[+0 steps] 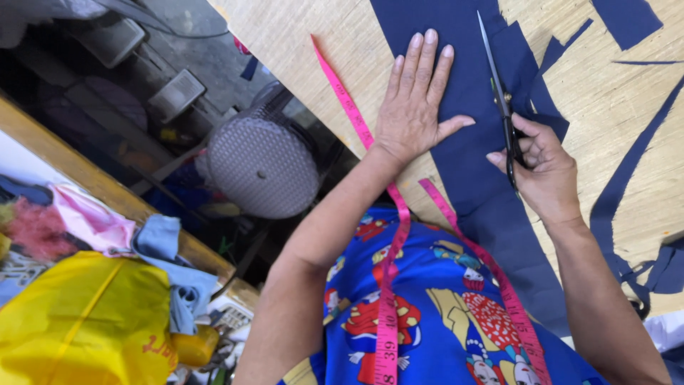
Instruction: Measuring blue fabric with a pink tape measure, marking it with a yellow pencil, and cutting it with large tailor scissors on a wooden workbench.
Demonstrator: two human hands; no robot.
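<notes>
My left hand (417,100) lies flat, fingers spread, on a long piece of navy blue fabric (470,164) spread over a wooden table (306,43). My right hand (545,167) grips the handles of black scissors (499,93), whose blades point away from me along the fabric's right edge. A pink measuring tape (388,285) hangs around my neck and trails onto the table left of the fabric.
Navy offcuts and strips (627,185) lie on the right of the table. A round grey fan (263,160) stands below the table edge. At left, a bench holds yellow cloth (78,321), pink and light blue cloth.
</notes>
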